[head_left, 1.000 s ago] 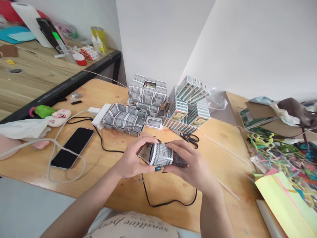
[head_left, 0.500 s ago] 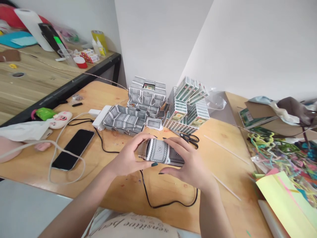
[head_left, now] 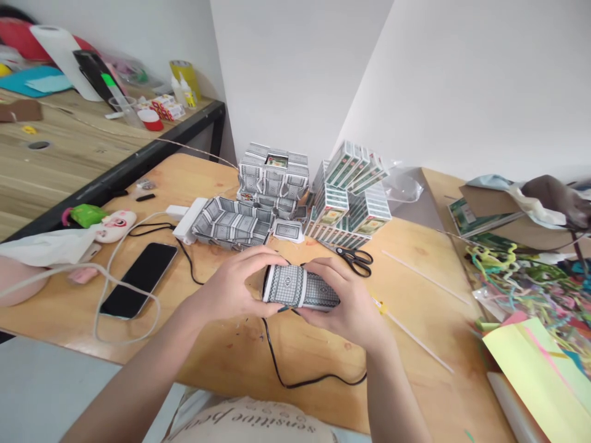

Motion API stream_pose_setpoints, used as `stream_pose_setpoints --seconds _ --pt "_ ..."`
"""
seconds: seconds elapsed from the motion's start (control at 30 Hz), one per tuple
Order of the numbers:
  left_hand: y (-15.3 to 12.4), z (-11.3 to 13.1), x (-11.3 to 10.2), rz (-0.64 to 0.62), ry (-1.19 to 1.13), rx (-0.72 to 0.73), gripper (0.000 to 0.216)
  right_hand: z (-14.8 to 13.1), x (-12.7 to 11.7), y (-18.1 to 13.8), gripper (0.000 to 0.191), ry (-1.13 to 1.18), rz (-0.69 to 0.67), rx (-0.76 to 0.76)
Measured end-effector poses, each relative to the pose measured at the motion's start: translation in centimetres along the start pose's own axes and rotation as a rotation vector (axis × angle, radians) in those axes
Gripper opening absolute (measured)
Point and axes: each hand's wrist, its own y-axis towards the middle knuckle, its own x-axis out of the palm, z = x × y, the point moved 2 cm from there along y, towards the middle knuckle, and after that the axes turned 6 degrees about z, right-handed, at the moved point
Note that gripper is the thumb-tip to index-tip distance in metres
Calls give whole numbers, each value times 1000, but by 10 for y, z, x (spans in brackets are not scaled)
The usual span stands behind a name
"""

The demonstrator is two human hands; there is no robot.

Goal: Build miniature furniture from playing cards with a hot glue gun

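Between my two hands is a curved piece made of playing cards [head_left: 286,284] with grey patterned backs and white borders. My left hand [head_left: 237,284] grips its left end, thumb below and fingers above. Wrapped round the right end is my right hand [head_left: 346,298], which covers part of the cards. Just beyond them stand an open tray built of folded cards [head_left: 231,223] and a larger card-built box [head_left: 273,175]. A small stack of cards [head_left: 288,229] lies beside the tray. Black-handled scissors [head_left: 354,259] rest behind my right hand.
Stacked card boxes [head_left: 364,212] stand at the back. A phone [head_left: 139,280], white cable [head_left: 107,292] and black cord [head_left: 318,383] lie on the table. Thin white sticks [head_left: 420,341] are at the right, near colourful scraps [head_left: 530,289] and yellow paper [head_left: 540,375].
Both hands have closed more tightly round the card piece. It has shifted slightly left and down, and its top now faces me more flatly.
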Motion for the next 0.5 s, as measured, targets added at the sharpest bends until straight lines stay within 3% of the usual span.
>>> stream_pose_setpoints --seconds 0.2,0.37,0.5 --pt "0 0 -1 24 -2 3 47 2 2 2 46 29 8 -17" --pt "-2 -3 -6 35 35 -80 46 11 -1 -3 62 15 41 59" --pt "1 3 -9 -43 57 -112 56 17 1 -6 52 100 82 116"
